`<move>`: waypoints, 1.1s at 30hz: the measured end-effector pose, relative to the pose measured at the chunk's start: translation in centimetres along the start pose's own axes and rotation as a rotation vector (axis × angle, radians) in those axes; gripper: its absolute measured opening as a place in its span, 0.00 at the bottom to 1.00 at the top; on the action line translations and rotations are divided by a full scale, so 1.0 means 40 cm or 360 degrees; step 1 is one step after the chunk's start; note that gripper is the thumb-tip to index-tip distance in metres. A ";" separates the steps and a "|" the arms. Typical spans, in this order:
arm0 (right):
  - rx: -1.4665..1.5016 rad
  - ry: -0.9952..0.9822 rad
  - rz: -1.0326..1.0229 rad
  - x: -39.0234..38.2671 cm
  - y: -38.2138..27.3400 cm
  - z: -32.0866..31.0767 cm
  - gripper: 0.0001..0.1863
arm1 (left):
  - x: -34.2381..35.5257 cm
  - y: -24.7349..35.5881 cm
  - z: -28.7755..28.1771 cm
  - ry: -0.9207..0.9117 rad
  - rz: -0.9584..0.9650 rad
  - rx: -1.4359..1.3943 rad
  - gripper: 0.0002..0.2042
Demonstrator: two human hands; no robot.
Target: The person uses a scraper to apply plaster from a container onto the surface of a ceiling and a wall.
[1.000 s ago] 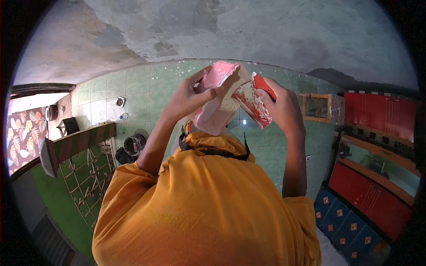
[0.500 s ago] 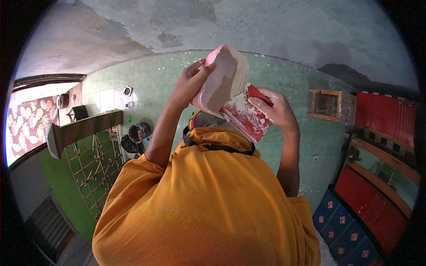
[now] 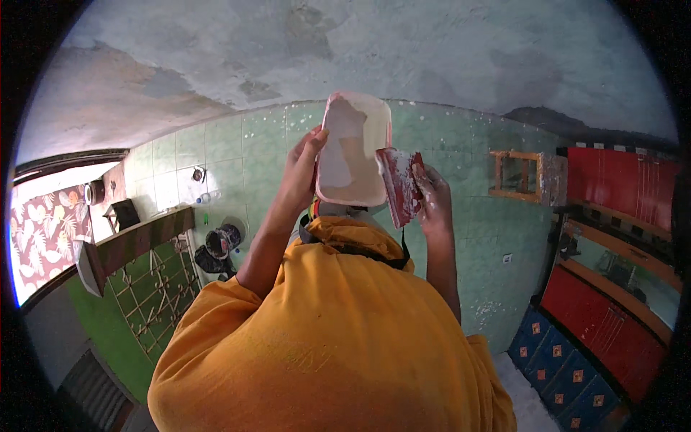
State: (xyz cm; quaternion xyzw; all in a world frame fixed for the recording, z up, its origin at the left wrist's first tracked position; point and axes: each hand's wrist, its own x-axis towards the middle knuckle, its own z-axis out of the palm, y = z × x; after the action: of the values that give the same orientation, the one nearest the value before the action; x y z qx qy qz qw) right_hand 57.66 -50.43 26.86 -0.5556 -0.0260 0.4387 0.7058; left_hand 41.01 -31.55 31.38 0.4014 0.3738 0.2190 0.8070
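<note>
My left hand (image 3: 304, 158) grips the left side of a pink rectangular tub (image 3: 335, 162). Pale, creamy putty lies in the tub, thickest along its right side and in the middle. In my right hand (image 3: 435, 198) is a red putty spreader (image 3: 400, 186), its flat face smeared with white. The spreader's left edge is at the tub's right rim; whether the two touch I cannot tell. White smears also mark the fingers of my right hand.
A patchy grey wall (image 3: 403, 54) rises beyond the pale green tiled floor (image 3: 468, 237), which has white splatters. A bucket (image 3: 229, 236) and a black bag stand at left, near a metal lattice (image 3: 162, 281). To the right are a wooden frame (image 3: 517, 176) and red cabinets (image 3: 612, 187).
The tub has turned from a slant to nearly upright in view and shows more of its inside. My right hand has drawn the spreader from over the tub's lower right corner to its right side.
</note>
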 end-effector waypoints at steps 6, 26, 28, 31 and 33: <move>0.0034 0.0278 0.0019 0.080 0.020 -0.022 0.15 | 0.069 -0.004 -0.024 -0.0087 -0.0030 -0.0151 0.27; 0.0097 -0.0232 -0.0281 0.373 -0.389 0.200 0.14 | 0.186 0.071 -0.012 0.0015 0.0205 -0.0432 0.26; -0.0026 -0.0407 -0.0671 0.388 -0.478 0.312 0.12 | 0.163 0.089 -0.026 0.0099 0.0319 -0.0438 0.27; -0.0850 -0.0487 -0.1720 0.421 -0.643 0.430 0.12 | 0.110 0.136 -0.013 0.0142 0.0448 -0.0473 0.27; -0.1479 -0.0300 -0.2698 0.402 -0.759 0.551 0.17 | 0.112 0.154 -0.024 0.0157 0.0493 -0.0520 0.27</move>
State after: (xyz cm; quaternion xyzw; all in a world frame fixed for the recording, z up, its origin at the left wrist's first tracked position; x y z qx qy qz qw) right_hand 73.89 -23.16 52.51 -0.5384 -0.6449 -0.2266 0.4928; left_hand 42.74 -24.56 34.09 0.3068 0.3064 0.4173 0.7987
